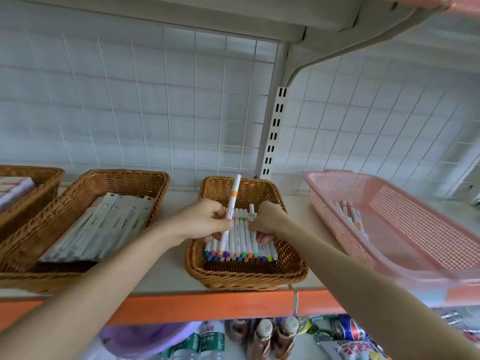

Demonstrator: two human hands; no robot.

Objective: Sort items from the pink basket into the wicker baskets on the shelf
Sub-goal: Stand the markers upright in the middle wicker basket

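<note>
- The pink basket [335, 175] sits at the right of the frame on the shelf [166, 276], with a few markers [350, 216] lying inside along its left wall.
- In the centre, a small wicker basket [246, 279] holds a row of markers [241, 242], laid side by side with their coloured caps towards the front.
- The left hand [205, 222] grips a white marker with an orange band [232, 203]; it is tilted, its upper end rising above the basket's back rim.
- The right hand [267, 219] is curled over the right part of the row, fingers and thumb closed on the markers there.
- To the left is a larger wicker basket [117, 175] filled with long flat packets [104, 224].
- A third wicker basket [31, 170] shows at the far left edge.
- Below the shelf's orange front edge [207, 305], bottles [262, 339] and a can [348, 328] appear.
</note>
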